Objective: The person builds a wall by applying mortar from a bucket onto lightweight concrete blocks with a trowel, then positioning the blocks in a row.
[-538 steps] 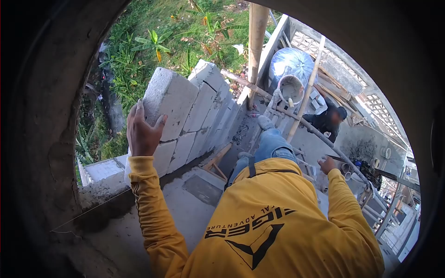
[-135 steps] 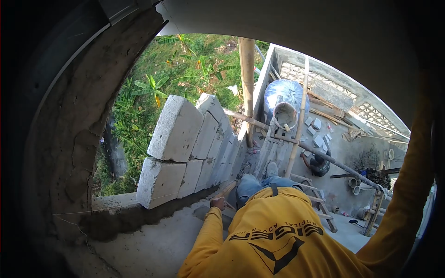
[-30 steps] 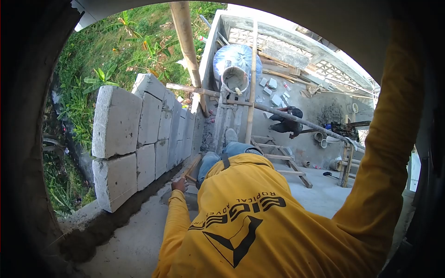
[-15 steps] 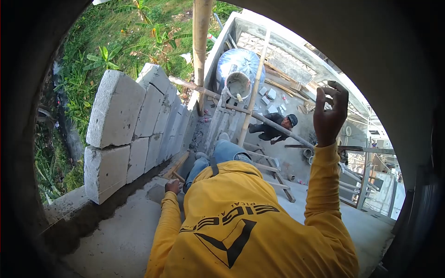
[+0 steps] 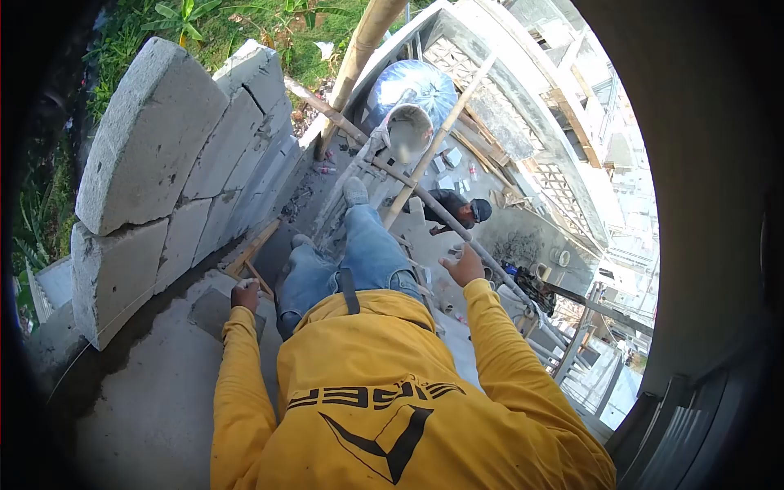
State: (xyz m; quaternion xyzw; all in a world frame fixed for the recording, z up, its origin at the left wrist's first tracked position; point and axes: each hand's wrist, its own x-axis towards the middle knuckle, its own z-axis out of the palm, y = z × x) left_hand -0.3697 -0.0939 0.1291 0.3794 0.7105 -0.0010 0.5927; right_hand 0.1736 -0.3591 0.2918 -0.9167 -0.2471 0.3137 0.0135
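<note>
My left hand (image 5: 244,294) is closed in a fist and rests on the concrete slab (image 5: 155,416) at a dark grey patch, next to a wooden piece (image 5: 253,260). Whether it grips anything is hidden. My right hand (image 5: 463,265) hovers open, fingers spread, over the drop on the right, holding nothing. A wall of grey concrete blocks (image 5: 147,139) stands two courses high to the left of my left hand, on a dark mortar bed (image 5: 122,355). My yellow shirt and jeans fill the middle.
Bamboo scaffold poles (image 5: 363,41) and a wooden ladder (image 5: 429,159) cross the drop ahead. A bucket (image 5: 408,129) hangs by a blue bundle (image 5: 412,82). Another person (image 5: 457,208) crouches on the floor below. Grass lies beyond the wall.
My right hand dropped from raised high to just above the scaffold rail. The view tilted, bringing the block wall closer. My left fist stayed on the slab.
</note>
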